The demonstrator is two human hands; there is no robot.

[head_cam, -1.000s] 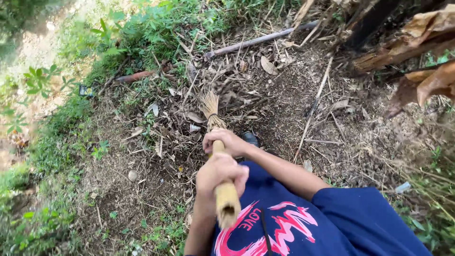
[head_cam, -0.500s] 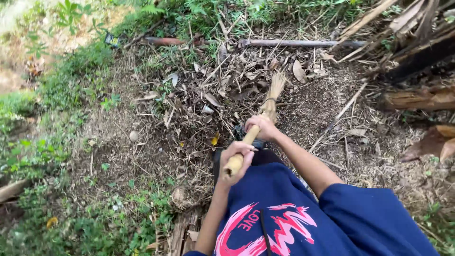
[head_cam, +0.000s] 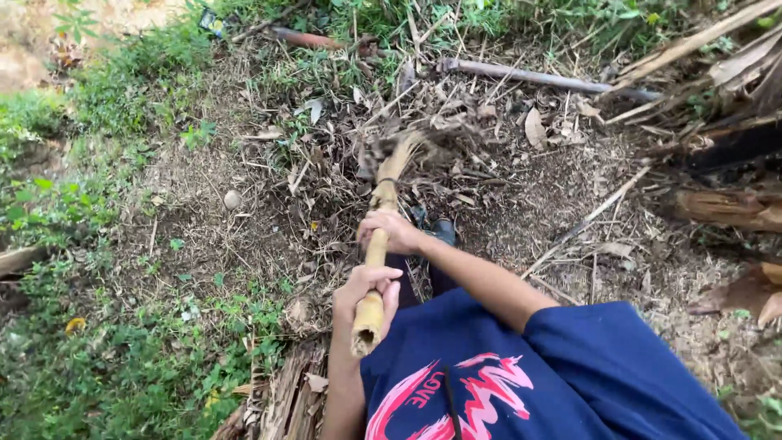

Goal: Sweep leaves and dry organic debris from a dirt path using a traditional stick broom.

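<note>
One small package-like scrap (head_cam: 211, 21) is seen at the upper left of the frame, lying at the edge of the grass near the top border. It is roughly rectangular and crumpled, dark with pale blue and yellowish patches, though its kind cannot be told at this size. No labels, signs or screens are seen anywhere else in the frame.
</note>
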